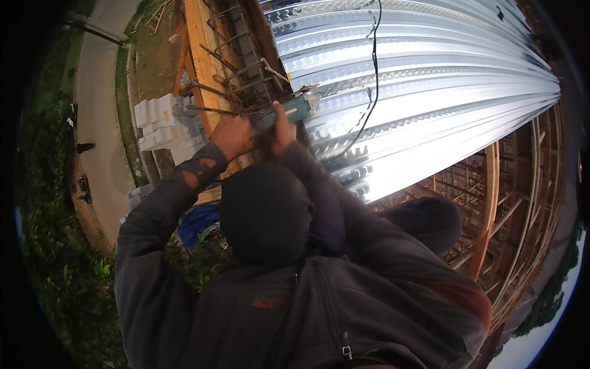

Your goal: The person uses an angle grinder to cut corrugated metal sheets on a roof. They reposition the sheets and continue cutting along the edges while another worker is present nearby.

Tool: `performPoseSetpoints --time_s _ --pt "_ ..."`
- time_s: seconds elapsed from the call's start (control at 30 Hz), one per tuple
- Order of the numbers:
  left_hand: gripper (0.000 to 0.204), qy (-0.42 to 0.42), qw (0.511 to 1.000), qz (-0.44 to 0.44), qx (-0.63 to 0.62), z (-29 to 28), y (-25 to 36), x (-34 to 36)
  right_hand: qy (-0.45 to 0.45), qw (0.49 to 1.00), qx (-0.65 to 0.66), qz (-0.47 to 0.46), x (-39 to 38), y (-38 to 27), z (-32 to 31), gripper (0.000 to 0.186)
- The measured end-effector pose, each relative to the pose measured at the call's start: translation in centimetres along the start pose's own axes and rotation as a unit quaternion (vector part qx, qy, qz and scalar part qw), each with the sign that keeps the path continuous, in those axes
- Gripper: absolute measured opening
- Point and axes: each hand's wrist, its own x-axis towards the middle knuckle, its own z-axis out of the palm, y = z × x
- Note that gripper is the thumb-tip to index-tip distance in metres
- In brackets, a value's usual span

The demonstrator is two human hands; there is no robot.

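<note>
My left hand (236, 135) is closed on the near end of a teal-bodied power tool (295, 109), blurred there. My right hand (281, 129) grips the tool's body, thumb lying along it. The tool is held low among rusty rebar (224, 86) that runs along a timber formwork board (208, 55), beside the edge of ribbed metal decking (418, 67). The tool's working end is hidden by my hands and the bars. My dark-clothed knee (424, 221) shows at the right, below the decking.
A black cable (373, 61) crosses the decking. Beyond the formwork edge is a drop to stacked pale blocks (157, 123), a blue tarp (196, 224), grass and a path (98, 154). Timber framework (491, 209) with open gaps lies below the decking at right.
</note>
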Motion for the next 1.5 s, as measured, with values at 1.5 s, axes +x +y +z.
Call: performPoseSetpoints --time_s 1.5 --pt "0.047 0.042 0.997 0.023 -0.057 0.6 -2.0 -0.2 -0.010 0.975 -0.159 -0.154 -0.7 0.7 0.6 0.048"
